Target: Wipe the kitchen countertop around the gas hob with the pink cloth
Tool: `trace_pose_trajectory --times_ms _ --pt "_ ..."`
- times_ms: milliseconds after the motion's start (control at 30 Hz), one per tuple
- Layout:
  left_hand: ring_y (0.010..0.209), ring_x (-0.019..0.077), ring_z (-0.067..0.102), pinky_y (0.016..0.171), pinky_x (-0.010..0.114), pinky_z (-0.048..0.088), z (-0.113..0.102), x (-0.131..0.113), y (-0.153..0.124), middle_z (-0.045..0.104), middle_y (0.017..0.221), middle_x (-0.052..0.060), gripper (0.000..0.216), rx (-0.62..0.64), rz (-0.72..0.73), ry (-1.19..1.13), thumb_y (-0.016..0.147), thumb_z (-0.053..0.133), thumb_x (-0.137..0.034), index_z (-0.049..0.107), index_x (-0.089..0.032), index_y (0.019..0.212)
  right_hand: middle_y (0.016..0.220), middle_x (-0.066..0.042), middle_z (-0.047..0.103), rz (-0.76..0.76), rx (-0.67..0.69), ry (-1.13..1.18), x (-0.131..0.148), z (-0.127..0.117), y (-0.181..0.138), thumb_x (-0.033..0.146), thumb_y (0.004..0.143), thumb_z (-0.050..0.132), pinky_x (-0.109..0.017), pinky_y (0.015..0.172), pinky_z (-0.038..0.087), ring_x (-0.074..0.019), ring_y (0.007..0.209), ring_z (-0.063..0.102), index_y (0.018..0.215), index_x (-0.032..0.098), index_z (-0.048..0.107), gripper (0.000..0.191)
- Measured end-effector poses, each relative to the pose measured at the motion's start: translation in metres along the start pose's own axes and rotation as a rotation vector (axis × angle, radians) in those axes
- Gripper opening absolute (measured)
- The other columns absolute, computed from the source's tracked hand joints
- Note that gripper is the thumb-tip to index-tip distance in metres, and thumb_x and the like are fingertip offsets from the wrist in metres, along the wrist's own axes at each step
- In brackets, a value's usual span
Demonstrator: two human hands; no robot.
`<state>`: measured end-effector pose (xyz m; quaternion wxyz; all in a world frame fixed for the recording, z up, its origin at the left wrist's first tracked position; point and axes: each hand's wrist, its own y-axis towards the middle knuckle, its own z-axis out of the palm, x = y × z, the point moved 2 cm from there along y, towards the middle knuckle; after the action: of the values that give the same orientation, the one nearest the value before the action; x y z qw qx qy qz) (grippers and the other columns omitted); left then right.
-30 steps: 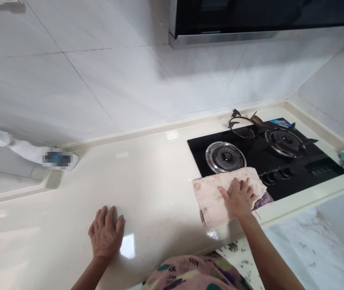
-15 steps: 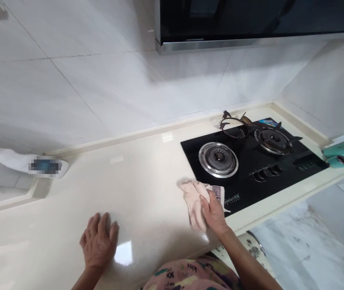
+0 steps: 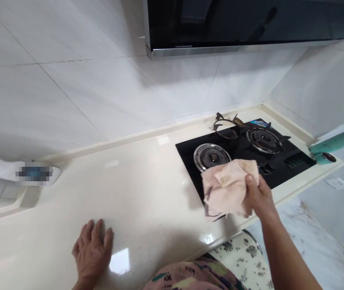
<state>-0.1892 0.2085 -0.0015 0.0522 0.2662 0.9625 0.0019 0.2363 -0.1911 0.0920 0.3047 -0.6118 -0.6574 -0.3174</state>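
Observation:
My right hand [image 3: 258,195] grips a stained pinkish cloth [image 3: 226,185] and holds it lifted over the front left corner of the black gas hob [image 3: 280,167]. The cloth hangs spread, hiding part of the hob's front edge. My left hand [image 3: 91,250] lies flat with fingers stretched out on the cream countertop [image 3: 135,193], well left of the hob. The hob has a bare left burner [image 3: 211,154] and a right burner with its pan support [image 3: 264,138] in place.
A loose pan support [image 3: 227,125] lies at the hob's back edge. A teal bottle [image 3: 336,144] lies at the counter's right end. A white cloth [image 3: 11,171] sits at the far left by the sink rim. A range hood [image 3: 235,24] hangs overhead.
My right hand gathered the cloth from flat on the hob's front, wiped leftward, then lifted it up over the hob corner. The left hand stayed planted on the counter.

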Motion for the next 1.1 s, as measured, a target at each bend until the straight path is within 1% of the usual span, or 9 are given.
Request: trace_pose_trajectory --times_ms 100,167,233,367,467,633,767,933,1100 --pt "0.160 0.0311 0.027 0.126 0.053 0.024 0.001 0.001 0.000 0.044 0.163 0.021 0.061 0.001 0.008 0.002 0.105 0.029 -0.048 0.055 -0.013 0.146 0.131 -0.026 0.066 0.083 -0.145 -0.189 -0.046 -0.024 0.031 0.075 0.093 0.037 -0.056 0.101 0.050 -0.0382 0.118 0.063 0.141 0.010 0.058 0.083" --pt "0.159 0.0319 0.028 0.126 0.054 0.024 0.002 0.001 0.000 0.044 0.163 0.022 0.062 -0.001 0.014 -0.001 0.104 0.029 -0.049 0.055 -0.012 0.146 0.133 -0.030 0.062 0.105 -0.181 -0.309 -0.067 -0.025 0.036 0.074 0.092 0.038 -0.064 0.104 0.045 -0.0430 0.121 0.059 0.141 0.007 0.058 0.085" --pt "0.159 0.0326 0.029 0.126 0.055 0.025 0.002 0.001 0.000 0.045 0.162 0.022 0.062 -0.003 0.015 -0.005 0.104 0.029 -0.049 0.056 -0.012 0.146 0.132 -0.029 0.062 0.101 -0.167 -0.406 -0.080 -0.012 0.033 0.072 0.094 0.037 -0.067 0.102 0.045 -0.0442 0.121 0.057 0.140 0.011 0.060 0.080" --pt "0.159 0.0319 0.029 0.125 0.055 0.026 0.000 0.000 0.000 0.044 0.163 0.022 0.059 -0.010 0.005 -0.004 0.104 0.031 -0.047 0.054 -0.014 0.147 0.140 -0.026 0.054 0.059 -0.144 -0.560 -0.089 0.037 0.032 0.071 0.096 0.037 -0.072 0.098 0.041 -0.0464 0.125 0.051 0.146 0.021 0.057 0.073" --pt "0.159 0.0308 0.029 0.125 0.055 0.026 -0.001 -0.002 0.000 0.045 0.163 0.020 0.056 0.001 -0.003 -0.010 0.103 0.035 -0.044 0.051 -0.017 0.150 0.146 -0.031 0.044 0.026 -0.181 -0.654 -0.089 0.062 0.041 0.071 0.096 0.040 -0.076 0.097 0.036 -0.0510 0.130 0.043 0.150 0.019 0.053 0.076" --pt "0.160 0.0309 0.026 0.126 0.055 0.025 -0.001 -0.001 -0.001 0.043 0.163 0.021 0.060 0.011 0.003 0.009 0.104 0.030 -0.048 0.053 -0.014 0.148 0.152 -0.032 0.039 -0.071 -0.164 -0.743 -0.089 0.066 0.032 0.065 0.101 0.034 -0.074 0.097 0.037 -0.0515 0.133 0.041 0.150 0.018 0.054 0.072" --pt "0.160 0.0311 0.027 0.127 0.053 0.024 0.001 -0.001 -0.002 0.043 0.163 0.022 0.064 -0.001 0.008 0.014 0.105 0.024 -0.051 0.055 -0.012 0.146 0.157 -0.029 0.039 -0.234 -0.044 -0.778 -0.083 0.072 -0.016 0.058 0.103 0.031 -0.072 0.105 0.035 -0.0492 0.140 0.038 0.151 0.018 0.054 0.067" --pt "0.160 0.0322 0.028 0.126 0.053 0.024 0.002 -0.001 -0.003 0.044 0.163 0.022 0.065 -0.003 0.001 0.001 0.106 0.023 -0.050 0.055 -0.011 0.146 0.164 -0.026 0.036 -0.441 0.130 -0.774 -0.057 0.107 -0.075 0.057 0.103 0.038 -0.069 0.111 0.034 -0.0477 0.146 0.035 0.153 0.020 0.053 0.064" --pt "0.160 0.0310 0.027 0.127 0.052 0.024 0.003 0.001 -0.004 0.043 0.164 0.021 0.062 -0.010 -0.012 -0.003 0.105 0.028 -0.048 0.055 -0.013 0.147 0.170 -0.025 0.026 -0.514 0.330 -0.740 -0.017 0.152 -0.079 0.062 0.099 0.049 -0.069 0.119 0.026 -0.0484 0.152 0.028 0.159 0.018 0.043 0.076"
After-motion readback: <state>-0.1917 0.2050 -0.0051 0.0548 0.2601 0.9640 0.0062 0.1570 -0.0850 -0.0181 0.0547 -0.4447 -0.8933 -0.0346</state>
